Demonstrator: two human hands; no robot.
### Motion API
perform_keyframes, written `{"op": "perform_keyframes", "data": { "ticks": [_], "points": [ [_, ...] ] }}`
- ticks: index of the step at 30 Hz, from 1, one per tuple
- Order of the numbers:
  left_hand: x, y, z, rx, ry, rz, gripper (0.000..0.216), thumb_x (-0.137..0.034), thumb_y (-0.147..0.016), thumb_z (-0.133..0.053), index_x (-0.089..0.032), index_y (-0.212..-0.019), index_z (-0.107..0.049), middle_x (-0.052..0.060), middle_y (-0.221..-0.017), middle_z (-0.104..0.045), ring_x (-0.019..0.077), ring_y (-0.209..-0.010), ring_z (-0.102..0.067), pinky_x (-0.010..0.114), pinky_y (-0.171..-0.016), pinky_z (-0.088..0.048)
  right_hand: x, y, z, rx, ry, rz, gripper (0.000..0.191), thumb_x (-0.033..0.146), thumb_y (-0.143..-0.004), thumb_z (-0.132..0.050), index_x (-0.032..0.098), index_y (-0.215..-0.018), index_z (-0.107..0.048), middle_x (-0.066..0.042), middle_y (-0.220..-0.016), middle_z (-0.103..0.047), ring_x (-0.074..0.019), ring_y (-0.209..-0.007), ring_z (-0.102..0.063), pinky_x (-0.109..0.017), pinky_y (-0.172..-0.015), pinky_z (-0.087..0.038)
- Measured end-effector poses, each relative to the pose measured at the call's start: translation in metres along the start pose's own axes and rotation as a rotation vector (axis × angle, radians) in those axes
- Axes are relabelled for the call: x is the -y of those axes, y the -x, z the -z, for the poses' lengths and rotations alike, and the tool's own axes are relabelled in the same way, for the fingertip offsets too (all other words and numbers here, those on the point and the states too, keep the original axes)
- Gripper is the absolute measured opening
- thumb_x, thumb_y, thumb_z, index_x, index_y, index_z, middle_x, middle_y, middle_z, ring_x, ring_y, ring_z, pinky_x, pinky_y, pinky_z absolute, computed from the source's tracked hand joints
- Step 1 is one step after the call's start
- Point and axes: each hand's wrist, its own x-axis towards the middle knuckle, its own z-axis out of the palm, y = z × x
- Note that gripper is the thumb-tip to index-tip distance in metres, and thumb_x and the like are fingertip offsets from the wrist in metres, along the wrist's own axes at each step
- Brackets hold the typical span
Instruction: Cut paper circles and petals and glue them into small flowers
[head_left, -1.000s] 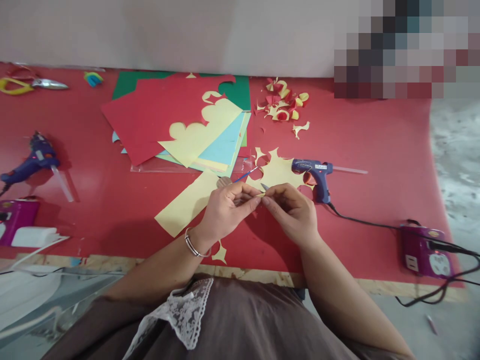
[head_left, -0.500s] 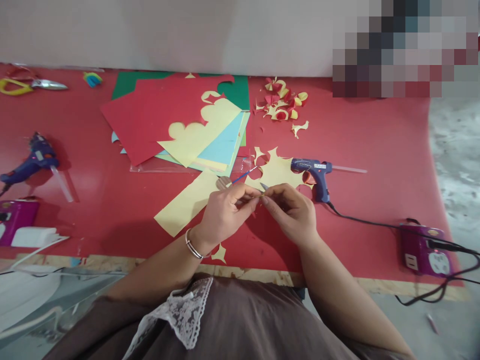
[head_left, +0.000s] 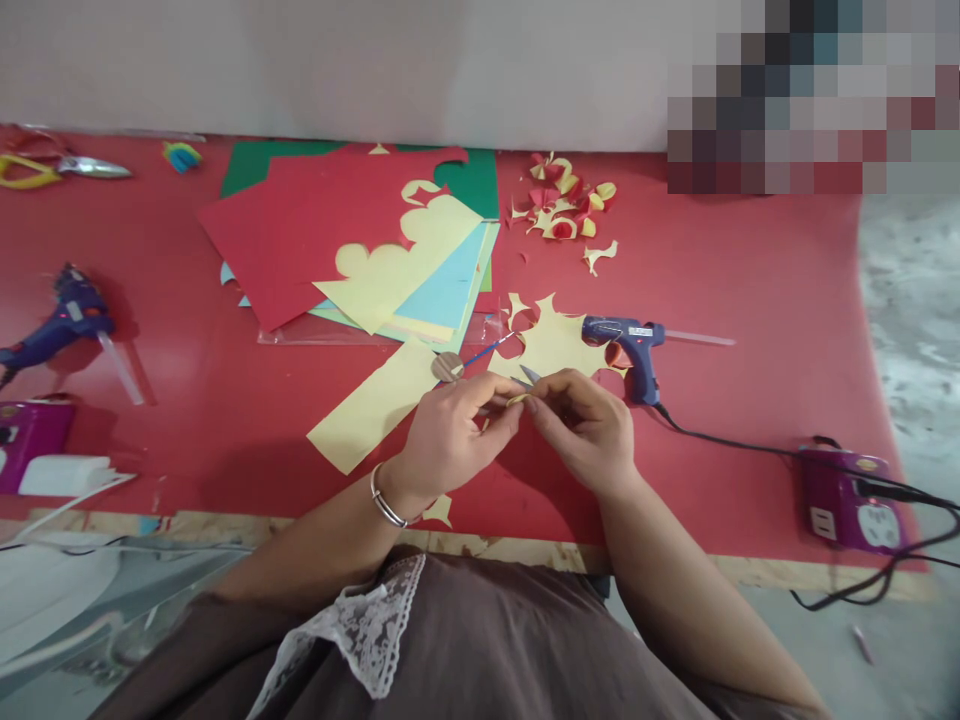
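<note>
My left hand [head_left: 459, 432] and right hand [head_left: 586, 428] are pinching a small yellow paper piece [head_left: 517, 399] between them, and it is showing a wider, curved face than a moment ago, so I am probably bending it. Beyond my right hand, the blue glue gun [head_left: 643, 362] is bearing a pale label [head_left: 641, 331] too small to read.

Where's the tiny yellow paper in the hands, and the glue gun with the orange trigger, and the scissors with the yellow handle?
Tiny yellow paper [head_left: 517, 399]: head view, middle of its visible part.
Orange-triggered glue gun [head_left: 640, 348]: head view, where barrel meets handle.
Yellow-handled scissors [head_left: 88, 167]: head view, on the silver blades.
</note>
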Motion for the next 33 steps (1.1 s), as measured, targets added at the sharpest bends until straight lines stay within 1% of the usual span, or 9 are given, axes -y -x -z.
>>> {"op": "perform_keyframes", "data": {
  "ticks": [3, 6, 8, 12, 16, 19, 22, 28, 33],
  "points": [
    [0.0021, -0.0004, 0.0018, 0.039, 0.162, 0.105, 0.015, -0.034, -0.100, -0.073, -0.021, -0.107, -0.076, 0.005, -0.098, -0.086, 0.0190, -0.088, -0.084, 0.027, -0.082, -0.068, -0.0001, 0.0007, -0.0006, 0.000, 0.003, -0.002, 0.009, 0.024, -0.093, -0.072, 0.023, -0.085, -0.069, 0.002, -0.073, -0.068, -0.0115, -0.057, -0.053, -0.027, -0.053, -0.041],
    [0.0059, -0.0011, 0.0027, 0.070, 0.257, 0.184, 0.020, -0.039, -0.101, -0.075, -0.020, -0.107, -0.075, 0.005, -0.089, -0.084, 0.0183, -0.078, -0.082, 0.026, -0.072, -0.065, 0.0000, 0.0012, -0.0008, 0.004, -0.010, -0.008, 0.008, 0.023, -0.094, -0.072, 0.023, -0.086, -0.070, 0.002, -0.073, -0.068, -0.0116, -0.058, -0.053, -0.028, -0.055, -0.042],
    [0.0075, -0.0017, 0.0033, 0.078, 0.271, 0.191, 0.019, -0.039, -0.101, -0.074, -0.020, -0.105, -0.074, 0.004, -0.083, -0.083, 0.0175, -0.074, -0.080, 0.025, -0.068, -0.062, -0.0001, 0.0013, -0.0006, 0.010, -0.026, -0.015, 0.009, 0.024, -0.095, -0.073, 0.023, -0.087, -0.070, 0.002, -0.074, -0.068, -0.0118, -0.059, -0.053, -0.028, -0.056, -0.043],
    [0.0071, -0.0029, 0.0059, 0.111, 0.253, 0.154, 0.019, -0.039, -0.105, -0.070, -0.020, -0.105, -0.073, 0.004, -0.083, -0.081, 0.0165, -0.074, -0.079, 0.026, -0.069, -0.060, -0.0011, 0.0006, 0.0008, 0.036, -0.068, -0.073, 0.012, 0.031, -0.098, -0.073, 0.023, -0.089, -0.071, 0.001, -0.076, -0.068, -0.0133, -0.063, -0.056, -0.029, -0.059, -0.044],
    [0.0051, -0.0041, 0.0077, 0.125, 0.243, 0.110, 0.016, -0.035, -0.105, -0.069, -0.020, -0.103, -0.071, 0.003, -0.081, -0.078, 0.0138, -0.072, -0.074, 0.024, -0.067, -0.057, -0.0016, -0.0002, 0.0028, 0.080, -0.127, -0.111, 0.016, 0.035, -0.099, -0.072, 0.022, -0.089, -0.072, 0.000, -0.078, -0.070, -0.0138, -0.065, -0.057, -0.030, -0.062, -0.045],
    [0.0048, -0.0050, 0.0059, 0.119, 0.310, 0.109, 0.012, -0.031, -0.101, -0.074, -0.020, -0.103, -0.069, 0.003, -0.087, -0.077, 0.0135, -0.078, -0.074, 0.023, -0.072, -0.059, -0.0012, -0.0004, 0.0036, 0.076, -0.142, -0.115, 0.016, 0.035, -0.098, -0.074, 0.022, -0.089, -0.072, 0.000, -0.077, -0.070, -0.0136, -0.065, -0.057, -0.029, -0.062, -0.045],
    [0.0052, -0.0056, 0.0032, 0.108, 0.338, 0.096, 0.017, -0.027, -0.096, -0.079, -0.020, -0.105, -0.066, 0.002, -0.092, -0.075, 0.0128, -0.081, -0.073, 0.023, -0.075, -0.060, -0.0003, -0.0007, 0.0039, 0.080, -0.156, -0.120, 0.015, 0.034, -0.098, -0.074, 0.022, -0.088, -0.071, 0.001, -0.077, -0.069, -0.0132, -0.064, -0.057, -0.029, -0.061, -0.044],
    [0.0055, -0.0060, 0.0055, 0.121, 0.259, -0.010, 0.014, -0.023, -0.097, -0.076, -0.021, -0.101, -0.062, 0.000, -0.090, -0.071, 0.0122, -0.078, -0.069, 0.024, -0.072, -0.057, 0.0008, -0.0018, 0.0049, 0.105, -0.243, -0.129, 0.020, 0.035, -0.096, -0.075, 0.021, -0.084, -0.067, 0.001, -0.075, -0.068, -0.0126, -0.062, -0.054, -0.028, -0.058, -0.040],
    [0.0037, -0.0067, 0.0089, 0.178, 0.265, -0.052, 0.016, -0.025, -0.100, -0.072, -0.023, -0.107, -0.059, -0.002, -0.085, -0.067, 0.0119, -0.073, -0.066, 0.024, -0.069, -0.055, 0.0017, -0.0018, 0.0054, 0.124, -0.306, -0.156, 0.020, 0.034, -0.096, -0.075, 0.022, -0.082, -0.068, 0.003, -0.069, -0.063, -0.0116, -0.059, -0.048, -0.028, -0.056, -0.036]
  ]
}}
